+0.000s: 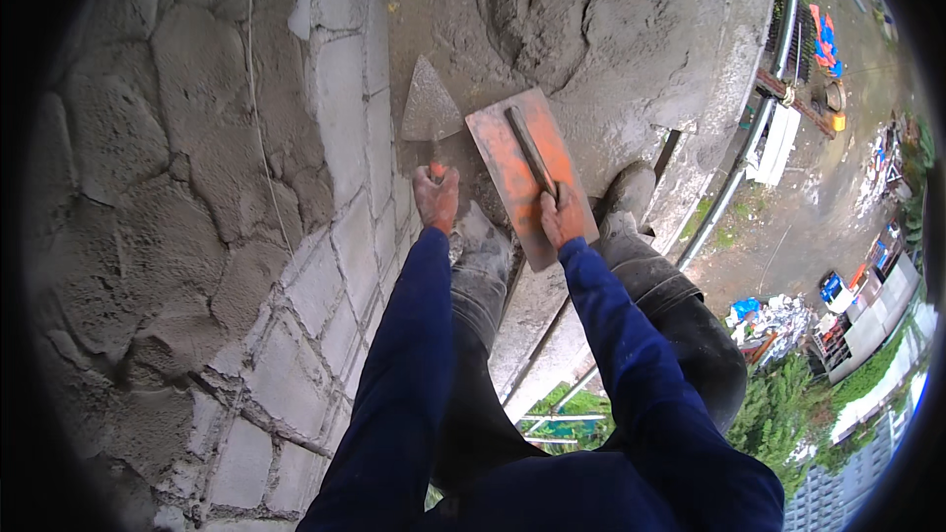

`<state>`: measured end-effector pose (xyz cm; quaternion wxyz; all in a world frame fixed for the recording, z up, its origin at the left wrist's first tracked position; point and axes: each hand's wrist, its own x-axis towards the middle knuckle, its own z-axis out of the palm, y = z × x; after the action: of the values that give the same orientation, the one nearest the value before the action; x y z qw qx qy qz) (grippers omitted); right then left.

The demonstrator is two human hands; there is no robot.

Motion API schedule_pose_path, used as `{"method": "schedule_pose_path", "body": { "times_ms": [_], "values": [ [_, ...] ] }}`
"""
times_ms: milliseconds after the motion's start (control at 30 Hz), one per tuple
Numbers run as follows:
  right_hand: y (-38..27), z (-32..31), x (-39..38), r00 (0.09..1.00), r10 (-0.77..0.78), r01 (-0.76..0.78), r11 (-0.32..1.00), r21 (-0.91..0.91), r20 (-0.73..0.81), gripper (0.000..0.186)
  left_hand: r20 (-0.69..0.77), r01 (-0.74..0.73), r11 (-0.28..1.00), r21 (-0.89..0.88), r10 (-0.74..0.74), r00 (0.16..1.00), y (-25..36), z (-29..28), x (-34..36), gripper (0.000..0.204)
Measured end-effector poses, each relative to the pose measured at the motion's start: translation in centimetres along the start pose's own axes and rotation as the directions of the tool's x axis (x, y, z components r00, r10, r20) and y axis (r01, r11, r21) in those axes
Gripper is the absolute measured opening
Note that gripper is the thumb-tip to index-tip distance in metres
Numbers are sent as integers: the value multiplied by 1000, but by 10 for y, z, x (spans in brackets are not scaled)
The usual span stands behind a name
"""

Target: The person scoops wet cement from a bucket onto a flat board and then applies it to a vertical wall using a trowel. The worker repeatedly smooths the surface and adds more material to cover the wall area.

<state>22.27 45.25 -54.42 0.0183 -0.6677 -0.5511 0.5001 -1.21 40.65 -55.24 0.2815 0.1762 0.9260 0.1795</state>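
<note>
My left hand (pixel 436 199) is wrapped round the orange handle of a pointed trowel (pixel 431 103), whose mortar-coated blade points away from me. My right hand (pixel 563 216) grips the bar handle of a large rectangular plastering float (pixel 507 153), orange and smeared with grey. The float lies at a slant just right of the trowel, its handle side up. Beyond both tools, wet mortar (pixel 540 15) is heaped on the platform. To the left rises a block wall (pixel 347 138), partly covered with rough wet plaster (pixel 177 148).
A thin string (pixel 258 118) runs down the plastered wall. My boots (pixel 631 192) stand on the boards, with a gap (pixel 666 153) by the right one. Metal scaffold pipes (pixel 724 202) edge the platform. Far below lie ground, rubbish (pixel 778 320) and greenery.
</note>
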Motion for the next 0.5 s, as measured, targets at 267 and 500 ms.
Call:
{"method": "schedule_pose_path", "body": {
  "times_ms": [267, 500],
  "values": [
    [-61, -118, 27, 971, 236, -98, 536, 839, -36, 19, 518, 77, 997, -5, -63, 853, 77, -33, 86, 40],
    [-71, -184, 146, 991, 94, 83, 139, 987, -97, 13, 539, -318, 921, -226, 390, 747, 140, 106, 129, 29]
  ]
}}
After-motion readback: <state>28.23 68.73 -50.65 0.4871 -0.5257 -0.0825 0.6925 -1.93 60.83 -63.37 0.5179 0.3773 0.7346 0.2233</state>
